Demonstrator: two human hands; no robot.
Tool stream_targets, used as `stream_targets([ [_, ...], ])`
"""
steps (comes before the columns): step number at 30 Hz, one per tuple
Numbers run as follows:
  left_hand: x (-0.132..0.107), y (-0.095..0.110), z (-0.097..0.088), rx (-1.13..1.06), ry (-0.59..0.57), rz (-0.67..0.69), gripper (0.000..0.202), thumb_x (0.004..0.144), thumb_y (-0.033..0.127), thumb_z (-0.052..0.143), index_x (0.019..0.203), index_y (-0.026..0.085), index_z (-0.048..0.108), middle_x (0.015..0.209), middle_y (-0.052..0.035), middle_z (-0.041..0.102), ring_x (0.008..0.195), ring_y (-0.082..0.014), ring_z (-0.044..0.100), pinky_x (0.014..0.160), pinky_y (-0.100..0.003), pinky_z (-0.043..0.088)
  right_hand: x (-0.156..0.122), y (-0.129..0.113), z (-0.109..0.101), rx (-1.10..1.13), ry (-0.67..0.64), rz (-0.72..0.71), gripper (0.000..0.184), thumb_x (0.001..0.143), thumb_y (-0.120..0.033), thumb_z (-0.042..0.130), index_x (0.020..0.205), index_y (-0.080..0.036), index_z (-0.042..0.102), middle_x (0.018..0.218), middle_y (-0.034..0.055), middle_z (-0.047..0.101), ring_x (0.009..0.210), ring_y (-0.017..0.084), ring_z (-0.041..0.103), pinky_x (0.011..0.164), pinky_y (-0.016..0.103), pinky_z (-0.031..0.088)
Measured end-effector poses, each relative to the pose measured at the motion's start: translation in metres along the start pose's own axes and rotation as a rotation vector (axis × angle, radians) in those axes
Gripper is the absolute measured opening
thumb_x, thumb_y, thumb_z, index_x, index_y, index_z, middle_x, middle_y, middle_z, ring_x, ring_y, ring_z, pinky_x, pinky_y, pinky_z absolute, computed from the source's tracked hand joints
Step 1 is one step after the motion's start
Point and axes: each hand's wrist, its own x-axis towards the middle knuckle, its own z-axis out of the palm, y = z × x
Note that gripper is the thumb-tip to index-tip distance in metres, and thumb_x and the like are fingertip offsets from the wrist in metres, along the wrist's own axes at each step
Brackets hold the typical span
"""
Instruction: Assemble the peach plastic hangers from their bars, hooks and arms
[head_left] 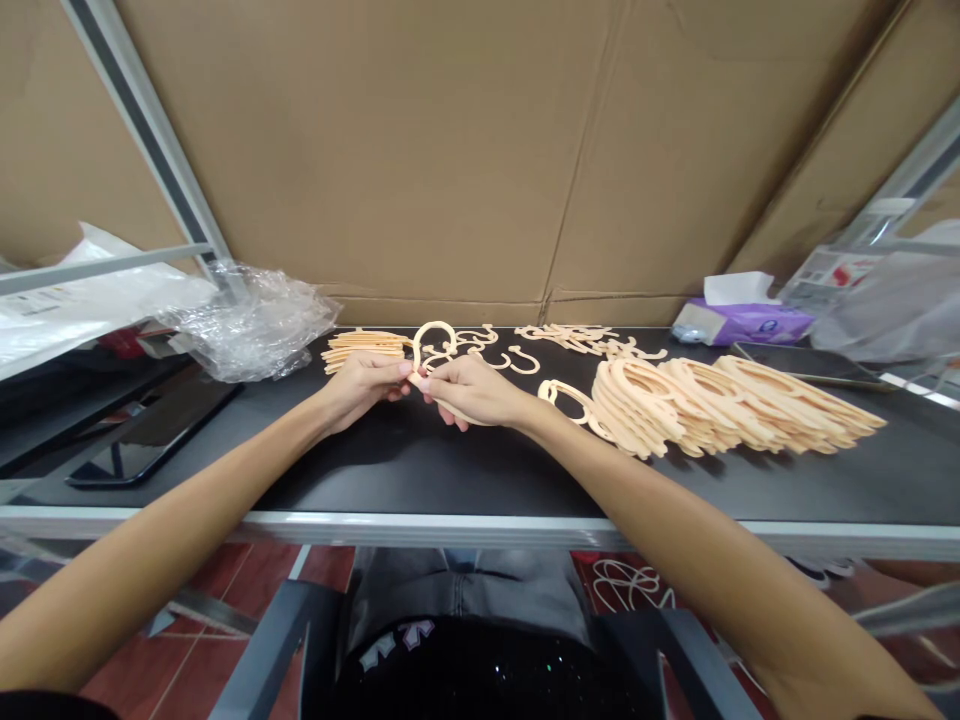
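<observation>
In front of me, above the black work surface, I hold a cream plastic hanger [435,326] with its curved hook upright. My left hand [358,390] pinches it at the hook's base. Close beside it, my right hand [480,388] is closed around the hanger's body, most of which the fingers hide. Behind my hands lie several loose cream hooks [523,360], partly covered by the held hook. A stack of cream hangers [367,343] lies just beyond my left hand. To the right, hook-less hanger bodies [637,400] lie in overlapping rows.
More loose cream pieces [577,338] lie at the back. A dark phone [154,430] and crumpled clear plastic [259,315] are on the left. A purple tissue pack [750,322] stands at back right, near a dark flat device [810,364]. Cardboard [420,150] walls the rear.
</observation>
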Motion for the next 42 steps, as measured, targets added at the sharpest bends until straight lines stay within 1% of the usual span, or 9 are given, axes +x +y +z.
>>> stream_targets([
  [6,-0.001,0.001,0.001,-0.002,-0.009,-0.007,0.027,0.074,0.041,0.082,0.086,0.016,0.081,0.078,-0.0077,0.071,0.065,-0.0117,0.057,0.055,-0.023,0.042,0.0,0.001,-0.001,-0.113,0.067,-0.036,0.042,0.1,-0.039,0.044,0.068,-0.017,0.058,0.051,-0.0037,0.059,0.04,0.008,0.054,0.05,0.02,0.039],
  [11,0.001,-0.004,-0.002,0.109,0.051,0.026,0.026,0.072,0.037,0.084,0.088,0.017,0.081,0.071,-0.0038,0.067,0.063,-0.0108,0.053,0.054,-0.023,0.04,0.0,0.007,-0.001,-0.524,0.182,-0.125,0.034,0.1,-0.031,0.048,0.08,-0.016,0.07,0.072,0.0025,0.069,0.061,0.01,0.056,0.062,0.023,0.033],
  [15,0.001,-0.001,-0.001,0.069,0.132,0.077,0.027,0.07,0.036,0.084,0.088,0.017,0.081,0.071,-0.0033,0.065,0.062,-0.0108,0.051,0.055,-0.023,0.04,0.0,0.004,-0.004,-0.668,0.25,-0.111,0.039,0.102,-0.041,0.045,0.088,-0.018,0.074,0.083,0.0043,0.072,0.073,0.013,0.059,0.065,0.025,0.031],
  [18,0.0,0.004,0.001,-0.018,0.218,0.109,0.026,0.069,0.035,0.085,0.084,0.014,0.08,0.069,-0.0031,0.063,0.062,-0.01,0.05,0.054,-0.022,0.037,-0.001,0.001,-0.013,-0.718,0.411,-0.022,0.05,0.105,-0.045,0.036,0.083,-0.018,0.072,0.085,0.006,0.073,0.079,0.016,0.062,0.068,0.026,0.032],
  [21,0.001,0.008,0.0,-0.114,0.254,0.094,0.027,0.068,0.034,0.085,0.079,0.011,0.078,0.07,-0.0046,0.063,0.062,-0.01,0.05,0.054,-0.022,0.037,-0.001,0.002,-0.023,-0.761,0.561,0.12,0.048,0.105,-0.042,0.035,0.087,-0.018,0.072,0.093,0.0082,0.074,0.086,0.019,0.064,0.07,0.028,0.035],
  [28,0.001,0.014,-0.007,-0.33,0.268,0.105,0.03,0.074,0.042,0.08,0.075,0.014,0.07,0.077,-0.0038,0.068,0.072,-0.0141,0.061,0.068,-0.026,0.049,0.001,0.01,-0.025,-0.837,0.476,0.322,0.035,0.099,-0.039,0.044,0.097,-0.021,0.074,0.103,0.0098,0.076,0.094,0.026,0.068,0.073,0.032,0.042],
  [33,-0.004,0.019,0.001,-0.202,0.18,0.207,0.029,0.071,0.039,0.084,0.076,0.014,0.071,0.078,-0.0049,0.071,0.077,-0.0159,0.065,0.078,-0.03,0.051,0.002,0.007,-0.02,-0.841,0.436,0.358,0.033,0.098,-0.038,0.045,0.098,-0.021,0.074,0.103,0.0108,0.076,0.097,0.028,0.069,0.077,0.035,0.045],
  [37,-0.007,0.019,0.007,-0.078,0.243,0.325,0.027,0.071,0.039,0.085,0.083,0.017,0.076,0.077,-0.0033,0.072,0.074,-0.0151,0.065,0.075,-0.03,0.052,0.002,0.008,-0.02,-0.84,0.421,0.358,0.032,0.097,-0.037,0.046,0.099,-0.022,0.074,0.104,0.0107,0.076,0.096,0.028,0.069,0.079,0.036,0.046],
  [42,-0.012,0.015,0.011,0.384,0.291,0.517,0.024,0.075,0.039,0.082,0.085,0.018,0.078,0.08,-0.0053,0.074,0.07,-0.0163,0.064,0.064,-0.028,0.048,0.002,0.011,-0.022,-0.806,0.449,0.342,0.033,0.096,-0.038,0.046,0.096,-0.021,0.074,0.1,0.011,0.076,0.094,0.029,0.069,0.077,0.036,0.045],
])
